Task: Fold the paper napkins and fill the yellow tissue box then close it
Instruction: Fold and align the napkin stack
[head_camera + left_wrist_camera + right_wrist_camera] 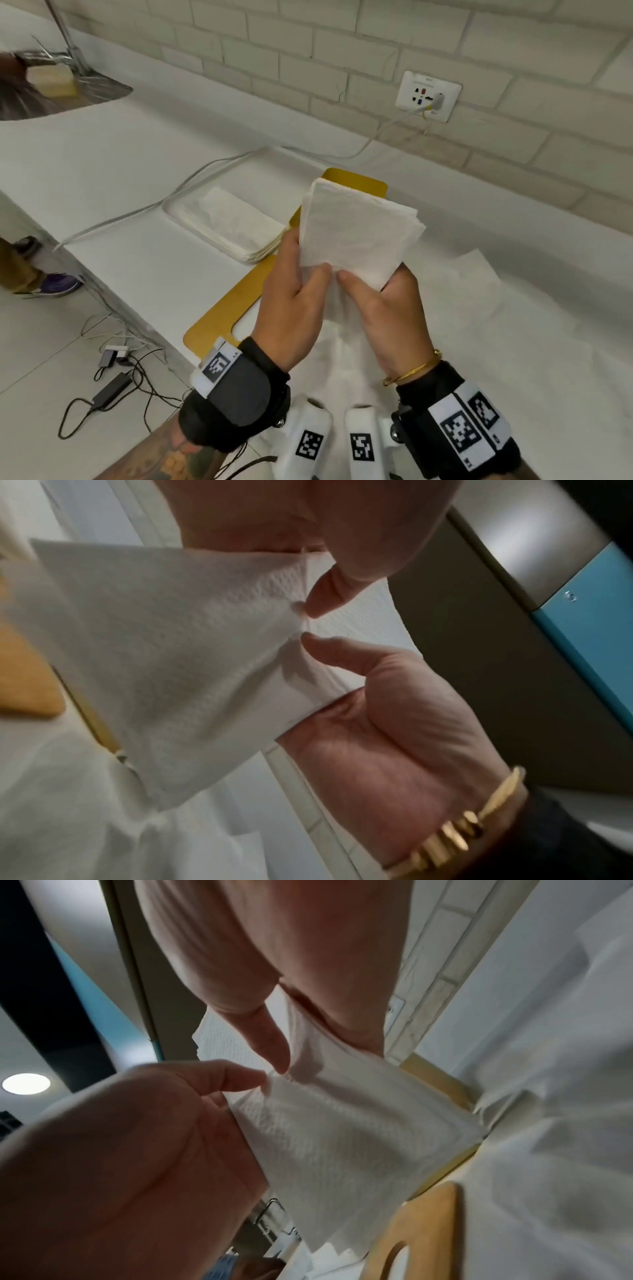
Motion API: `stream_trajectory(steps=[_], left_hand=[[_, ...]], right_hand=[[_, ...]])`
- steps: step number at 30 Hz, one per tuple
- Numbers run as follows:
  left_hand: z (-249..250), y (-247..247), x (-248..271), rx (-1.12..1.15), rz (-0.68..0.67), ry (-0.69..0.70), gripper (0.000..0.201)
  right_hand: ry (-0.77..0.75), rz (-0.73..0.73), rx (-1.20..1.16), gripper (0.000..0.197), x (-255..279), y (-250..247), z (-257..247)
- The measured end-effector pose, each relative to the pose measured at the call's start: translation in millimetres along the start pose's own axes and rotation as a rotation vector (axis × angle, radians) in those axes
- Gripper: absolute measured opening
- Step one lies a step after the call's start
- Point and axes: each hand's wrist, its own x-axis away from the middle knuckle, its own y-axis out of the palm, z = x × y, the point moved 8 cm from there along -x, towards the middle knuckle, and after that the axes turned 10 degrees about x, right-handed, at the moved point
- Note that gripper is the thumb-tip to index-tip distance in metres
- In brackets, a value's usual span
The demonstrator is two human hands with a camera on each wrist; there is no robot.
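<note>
White countertop (144, 192) carries everything in the head view: loose unfolded napkins (496, 342) spread at the right, a second pile of folded napkins (233, 226) on a white tray (171, 214) further left, and the yellow tissue box (356, 181), mostly hidden behind the raised stack, with its yellow lid (226, 308) lying flat toward the counter's edge.

Both hands hold the stack of folded napkins (356, 229) up above the box. The left hand (298, 305) grips its lower left edge, thumb on the front; the right hand (387, 308) pinches the lower right, thumb on the front and fingers behind.

My reading — folding of this batch is done and the filling step is in hand. Next the stack likely needs squaring, then lowering flat into the box without splaying its layers.

The head view alone shows the box, tray and lid together. The wrist views add what it cannot — the embossed paper, the two thumbs nearly meeting on the front face, and the lid's oval opening (397, 1259).
</note>
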Motion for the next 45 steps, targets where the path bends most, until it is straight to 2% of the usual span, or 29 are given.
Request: stream_trajectory(steps=[2, 7, 11, 14, 19, 27, 31, 34, 37, 39, 43, 45], left_hand=[[-5.9, -13.2, 8.6, -0.042, 0.027, -0.005, 0.044], [-36.7, -26.3, 26.4, -0.081, 0.026, -0.129, 0.050], [-14.9, -23.3, 14.5, -0.023, 0.038, -0.052, 0.044], [-4.4, -23.3, 10.0, -0.003, 0.058, -0.009, 0.045], [-20.7, -21.6, 19.3, -0.039, 0.034, -0.078, 0.043], [0.4, -20.6, 14.2, -0.029, -0.015, 0.012, 0.048], [-35.3, -19.3, 23.7, -0.153, -0.091, -0.131, 0.049], [-48.7, -21.9, 22.6, -0.203, -0.134, -0.186, 0.045], [-45.6, -19.8, 13.1, -0.197, -0.174, -0.219, 0.043], [-37.8, -16.7, 1.7, -0.165, -0.180, -0.216, 0.044], [-32.4, -12.9, -18.6, -0.123, -0.201, -0.229, 0.038], [-33.3, -8.8, -26.4, -0.137, -0.246, -0.260, 0.037]], right_hand=[[0.035, -0.037, -0.006, 0.026, 7.5, 10.9, 11.1], [0.142, -0.087, 0.045, 0.032, 17.6, 31.7, 40.0], [0.031, -0.060, 0.000, 0.030, 7.5, 24.5, 11.3], [-0.027, -0.063, -0.066, 0.036, 5.4, 17.5, 0.1], [0.000, -0.031, 0.036, 0.034, 9.0, 22.8, 19.5], [-0.015, 0.020, -0.004, 0.035, 7.4, 6.6, 3.6], [0.091, -0.006, 0.063, 0.034, 9.6, 15.3, 34.6], [0.124, 0.005, 0.020, 0.032, -2.6, 10.9, 37.4], [0.103, 0.032, -0.094, 0.031, -26.2, -5.0, 21.1], [0.082, -0.006, -0.121, 0.030, -38.7, -9.4, 13.9], [0.118, -0.087, -0.017, 0.036, -42.7, 0.9, 22.2], [0.129, -0.074, 0.008, 0.035, -47.5, 1.6, 25.1]])
